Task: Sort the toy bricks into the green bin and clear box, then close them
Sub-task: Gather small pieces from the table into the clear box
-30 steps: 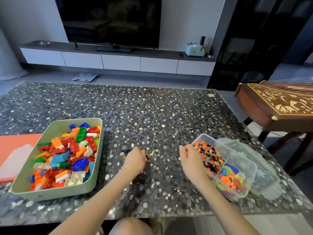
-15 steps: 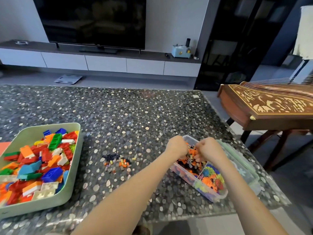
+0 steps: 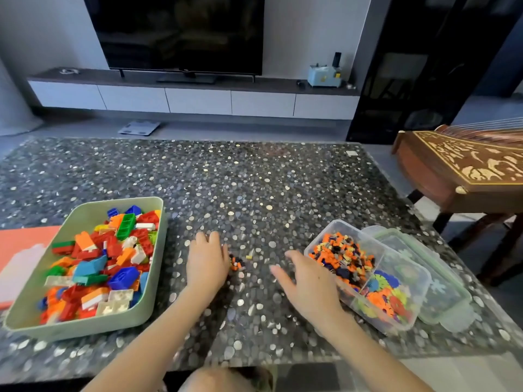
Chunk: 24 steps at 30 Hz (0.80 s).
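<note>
- Progress: the green bin (image 3: pixel 85 215), lower left of frame, is already heaped with large bricks (image 3: pixel 113 256). The clear box (image 3: pixel 396 254), lower right, holds small pieces in two compartments.
- Outstanding: a small cluster of loose bricks (image 3: pixel 237 263) lies on the counter (image 3: pixel 254 188) at lower centre, between my hands. Both containers are uncovered.
- Lids: the clear lid (image 3: pixel 441 284) lies just right of the box. An orange panel (image 3: pixel 22 244) at the left edge is likely the bin's cover.
- Orientation: the bin's long axis runs near-to-far, leaning slightly right. The box's runs upper left to lower right.
- Left hand (image 3: pixel 208 264): fingers extended, laid flat just left of the cluster, gripping nothing.
- Right hand (image 3: pixel 308 281): fingers spread wide, empty, beside the box.
- Assessment: sorting is nearly complete; closing has not begun.
</note>
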{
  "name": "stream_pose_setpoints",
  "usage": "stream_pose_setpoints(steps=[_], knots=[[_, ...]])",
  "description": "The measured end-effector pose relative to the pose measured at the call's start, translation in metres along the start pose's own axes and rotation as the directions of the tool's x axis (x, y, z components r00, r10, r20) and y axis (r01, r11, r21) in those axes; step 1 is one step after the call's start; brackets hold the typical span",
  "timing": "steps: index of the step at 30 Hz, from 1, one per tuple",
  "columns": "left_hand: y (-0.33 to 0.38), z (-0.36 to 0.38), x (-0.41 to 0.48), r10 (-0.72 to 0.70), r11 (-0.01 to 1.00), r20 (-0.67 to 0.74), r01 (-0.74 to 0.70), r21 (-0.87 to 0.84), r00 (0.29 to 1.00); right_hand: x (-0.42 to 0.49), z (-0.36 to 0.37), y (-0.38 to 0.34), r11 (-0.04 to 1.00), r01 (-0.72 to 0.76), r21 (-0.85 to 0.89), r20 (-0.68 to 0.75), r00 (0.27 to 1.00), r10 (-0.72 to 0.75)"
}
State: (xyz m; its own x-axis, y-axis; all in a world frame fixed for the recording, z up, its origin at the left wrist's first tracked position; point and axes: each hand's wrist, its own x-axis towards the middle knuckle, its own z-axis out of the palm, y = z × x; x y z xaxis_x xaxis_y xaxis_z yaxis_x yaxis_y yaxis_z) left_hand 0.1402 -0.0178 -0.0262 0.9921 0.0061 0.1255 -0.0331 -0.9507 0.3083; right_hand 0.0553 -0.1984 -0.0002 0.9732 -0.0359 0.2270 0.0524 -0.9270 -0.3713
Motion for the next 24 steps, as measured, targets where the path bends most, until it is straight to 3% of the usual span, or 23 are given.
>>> stream_pose_setpoints(steps=[3,6,10,14,17,24], knots=[[-0.029,0.010,0.005,-0.075,0.979,0.040,0.066,0.193,0.996,0.001,0.048,-0.020,0.963,0.022,-0.269,0.208,0.977,0.035],[-0.040,0.020,0.011,0.000,0.974,0.036,-0.009,0.224,0.999,0.026,0.076,-0.032,0.923,0.004,-0.385,0.224,0.970,0.089],[-0.043,0.028,0.014,0.230,0.960,0.024,-0.231,0.156,0.973,0.052,0.093,-0.044,0.925,0.137,-0.354,0.227,0.972,-0.057],[-0.041,0.033,-0.003,0.211,0.971,-0.065,-0.201,0.128,0.975,0.059,0.097,-0.043,0.880,0.330,-0.342,0.169,0.942,-0.288],[-0.038,0.035,-0.013,0.208,0.972,-0.069,-0.198,0.125,0.976,0.052,0.103,-0.046,0.858,0.330,-0.393,0.164,0.944,-0.288],[-0.024,0.031,-0.030,0.226,0.971,0.024,-0.227,0.070,0.974,0.023,0.095,-0.051,0.946,0.158,-0.283,0.165,0.980,-0.114]])
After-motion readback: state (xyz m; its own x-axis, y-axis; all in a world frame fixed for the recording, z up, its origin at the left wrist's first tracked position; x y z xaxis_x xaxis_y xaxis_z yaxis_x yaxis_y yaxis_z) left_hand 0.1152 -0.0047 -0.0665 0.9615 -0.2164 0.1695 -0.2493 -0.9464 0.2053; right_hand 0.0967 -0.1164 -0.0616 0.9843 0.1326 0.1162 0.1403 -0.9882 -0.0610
